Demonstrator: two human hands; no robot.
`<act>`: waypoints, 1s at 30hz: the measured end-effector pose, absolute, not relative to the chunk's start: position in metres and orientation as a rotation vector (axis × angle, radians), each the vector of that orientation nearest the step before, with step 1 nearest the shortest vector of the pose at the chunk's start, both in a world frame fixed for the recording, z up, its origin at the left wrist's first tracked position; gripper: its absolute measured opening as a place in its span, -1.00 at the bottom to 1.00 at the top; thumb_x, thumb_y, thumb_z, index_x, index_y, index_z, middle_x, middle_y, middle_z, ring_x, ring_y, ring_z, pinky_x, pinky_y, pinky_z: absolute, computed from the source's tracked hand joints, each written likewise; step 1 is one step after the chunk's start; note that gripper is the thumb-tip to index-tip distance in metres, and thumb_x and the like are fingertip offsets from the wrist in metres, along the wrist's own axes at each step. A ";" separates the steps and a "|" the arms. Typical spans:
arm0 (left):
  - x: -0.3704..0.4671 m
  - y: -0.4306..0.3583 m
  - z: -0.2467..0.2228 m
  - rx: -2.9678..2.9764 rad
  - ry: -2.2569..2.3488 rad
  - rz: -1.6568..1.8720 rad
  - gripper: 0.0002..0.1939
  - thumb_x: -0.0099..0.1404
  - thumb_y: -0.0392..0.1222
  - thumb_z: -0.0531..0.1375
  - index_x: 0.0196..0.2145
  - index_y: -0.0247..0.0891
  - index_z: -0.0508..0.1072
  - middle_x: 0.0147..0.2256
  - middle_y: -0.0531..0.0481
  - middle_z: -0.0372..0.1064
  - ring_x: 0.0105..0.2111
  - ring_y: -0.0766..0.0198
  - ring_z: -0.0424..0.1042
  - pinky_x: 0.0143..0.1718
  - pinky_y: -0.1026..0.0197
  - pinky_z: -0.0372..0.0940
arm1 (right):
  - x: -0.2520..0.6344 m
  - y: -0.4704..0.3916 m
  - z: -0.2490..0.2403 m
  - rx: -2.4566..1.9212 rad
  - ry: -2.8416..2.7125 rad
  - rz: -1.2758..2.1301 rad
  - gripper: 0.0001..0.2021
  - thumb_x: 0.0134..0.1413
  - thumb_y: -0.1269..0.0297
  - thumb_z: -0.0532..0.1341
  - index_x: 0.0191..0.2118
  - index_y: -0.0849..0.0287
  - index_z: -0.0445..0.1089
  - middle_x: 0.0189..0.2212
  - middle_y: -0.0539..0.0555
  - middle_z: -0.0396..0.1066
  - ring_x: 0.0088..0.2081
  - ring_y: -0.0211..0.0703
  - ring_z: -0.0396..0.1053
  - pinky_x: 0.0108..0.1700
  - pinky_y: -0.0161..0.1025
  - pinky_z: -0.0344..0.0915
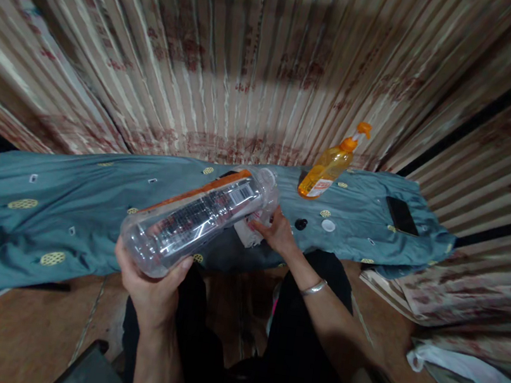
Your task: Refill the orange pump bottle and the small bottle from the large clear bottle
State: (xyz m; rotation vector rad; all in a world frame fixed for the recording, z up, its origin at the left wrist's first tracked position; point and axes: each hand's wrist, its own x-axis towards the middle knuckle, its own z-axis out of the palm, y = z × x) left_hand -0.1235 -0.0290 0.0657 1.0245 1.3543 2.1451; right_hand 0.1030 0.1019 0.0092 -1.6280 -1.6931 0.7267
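Observation:
A large clear plastic bottle [193,221] with an orange-edged printed label and a barcode lies tilted across the middle, its neck end up to the right. My left hand [148,284] is wrapped round its base from below. By the neck end is my right hand [277,228], fingers curled, the thumb over a whitish crumpled piece [248,232] like cloth or tissue. Whether these fingers also touch the bottle's neck I cannot tell. Right of this hand lie a small black cap [301,224] and a white round lid [328,226].
An orange pump bottle [326,170] stands at the back of the teal patterned cloth [65,208] covering a long, low surface. Farther right lies a dark phone [402,215]. Striped curtains [255,63] hang close behind. Below is a tiled floor [36,338], with a grey object [88,374] at lower left.

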 end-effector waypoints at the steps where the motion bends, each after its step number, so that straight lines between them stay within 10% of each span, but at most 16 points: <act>1: -0.124 -0.029 0.066 1.019 1.357 2.147 -0.01 -0.15 -0.07 0.61 0.20 -0.19 0.34 0.05 -0.16 0.45 0.08 -0.04 0.51 0.22 -0.12 0.35 | 0.103 0.102 0.009 -1.625 -1.692 0.720 -0.44 0.01 0.21 0.47 0.13 0.20 0.37 -0.22 0.15 0.59 -0.13 0.19 0.61 -0.08 -0.01 0.47; 30: -0.125 -0.029 0.061 1.037 1.463 2.117 0.04 -0.16 0.09 0.61 0.22 -0.19 0.33 0.08 -0.18 0.45 0.10 -0.06 0.51 0.20 -0.12 0.39 | 0.103 0.103 0.006 -1.586 -1.697 0.703 -0.43 0.01 0.22 0.45 0.14 0.17 0.36 -0.21 0.13 0.60 -0.14 0.18 0.60 -0.07 0.02 0.49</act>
